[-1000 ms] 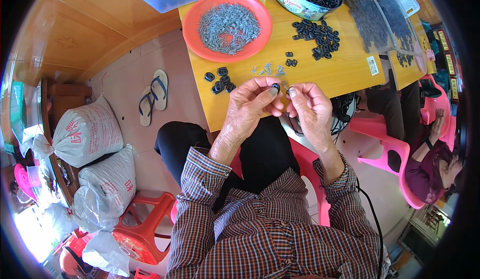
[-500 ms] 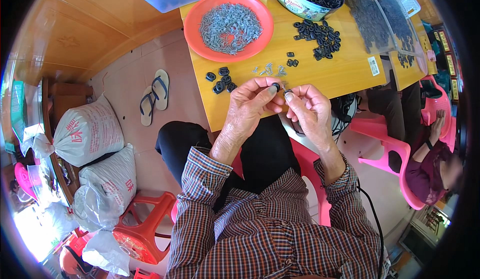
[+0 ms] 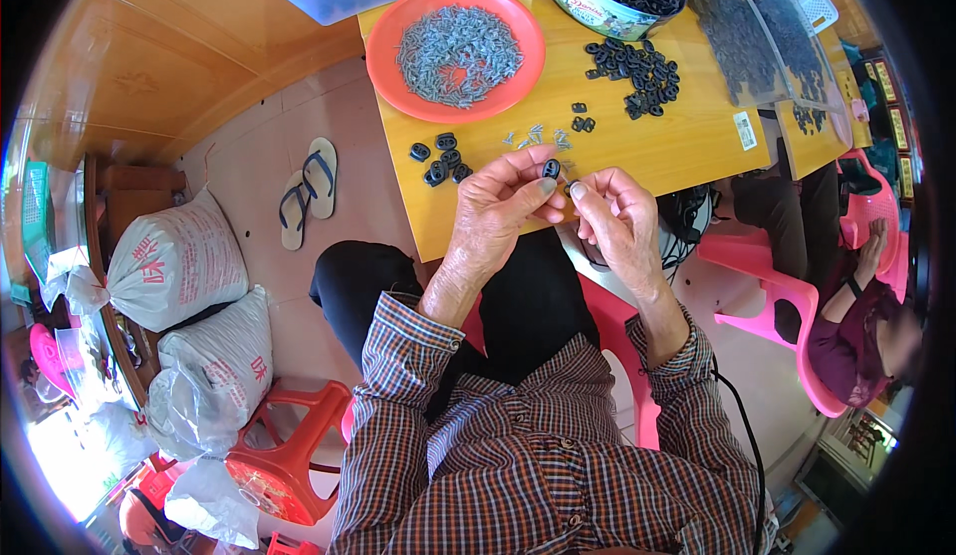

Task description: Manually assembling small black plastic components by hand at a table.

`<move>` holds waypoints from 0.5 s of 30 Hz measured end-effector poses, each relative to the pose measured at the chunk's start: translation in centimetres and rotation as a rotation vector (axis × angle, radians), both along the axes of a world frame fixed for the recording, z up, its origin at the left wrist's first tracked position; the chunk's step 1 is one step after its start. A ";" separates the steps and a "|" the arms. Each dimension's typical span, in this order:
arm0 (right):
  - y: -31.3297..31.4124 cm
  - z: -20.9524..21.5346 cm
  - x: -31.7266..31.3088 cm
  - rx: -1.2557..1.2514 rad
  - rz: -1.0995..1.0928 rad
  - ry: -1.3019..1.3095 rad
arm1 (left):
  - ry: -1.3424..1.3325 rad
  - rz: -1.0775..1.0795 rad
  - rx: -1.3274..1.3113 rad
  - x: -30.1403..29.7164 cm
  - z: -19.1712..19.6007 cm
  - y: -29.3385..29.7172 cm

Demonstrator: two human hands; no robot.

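Over the table's near edge, my left hand (image 3: 498, 202) is closed, with thumb and forefinger pinching a small black oval cord lock (image 3: 552, 168) whose holed face shows. Close beside it, my right hand (image 3: 619, 219) has its thumb pressed to the forefinger; whatever lies in that pinch is too small to make out. Just beyond my fingers lie several small silvery metal pieces (image 3: 536, 137). A little cluster of black cord locks (image 3: 441, 161) rests to the left, and a few small black pieces (image 3: 584, 124) lie to the right.
On the yellow table (image 3: 697, 147) stand a red plate (image 3: 386, 82) heaped with metal pieces, a round tin (image 3: 607, 23) of black parts and clear bins (image 3: 742, 47). Loose black oval rings (image 3: 642, 77) lie near the tin. A person (image 3: 856, 346) sits at right by pink chairs (image 3: 757, 261).
The cord lock in my left hand has turned, so its holed face now shows. My right fingertips have shifted slightly; both hands stay in nearly the same place.
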State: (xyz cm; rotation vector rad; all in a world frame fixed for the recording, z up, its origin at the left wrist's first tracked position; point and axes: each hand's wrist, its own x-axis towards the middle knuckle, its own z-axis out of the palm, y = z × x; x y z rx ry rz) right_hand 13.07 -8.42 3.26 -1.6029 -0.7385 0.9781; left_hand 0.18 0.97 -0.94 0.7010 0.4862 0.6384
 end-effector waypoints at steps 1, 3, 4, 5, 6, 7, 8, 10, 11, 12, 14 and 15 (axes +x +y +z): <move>0.0 0.0 0.0 -0.017 -0.001 0.010 | 0.005 -0.001 0.005 0.0 0.0 0.0; 0.0 0.3 0.0 -0.028 -0.006 0.010 | 0.004 -0.011 -0.001 0.0 0.0 0.0; 0.0 0.4 0.0 -0.038 -0.011 0.011 | 0.003 -0.022 -0.007 0.0 -0.1 0.0; 0.0 0.4 0.0 -0.039 -0.012 0.011 | 0.002 -0.023 -0.007 0.0 0.0 0.0; 0.0 0.5 0.0 -0.035 -0.014 0.004 | 0.003 -0.029 -0.007 0.0 0.0 0.0; 0.1 0.5 0.0 -0.030 -0.016 -0.002 | 0.005 -0.034 -0.007 0.0 0.0 0.0; 0.1 0.5 0.0 -0.030 -0.016 -0.002 | 0.006 -0.034 -0.006 0.0 0.0 0.0; 0.0 0.4 0.0 -0.038 -0.018 -0.012 | 0.000 -0.030 -0.013 0.0 -0.1 0.0; 0.0 0.4 0.0 -0.038 -0.018 -0.011 | 0.001 -0.029 -0.013 0.0 -0.2 -0.1; 0.0 0.3 0.0 -0.024 -0.013 -0.016 | 0.012 -0.028 0.000 0.0 -0.2 -0.1; 0.0 0.4 0.0 -0.012 -0.008 -0.021 | 0.023 -0.027 0.013 0.0 -0.2 -0.1; -0.1 0.5 0.1 -0.032 -0.003 -0.015 | 0.013 -0.029 0.017 0.0 -0.2 -0.1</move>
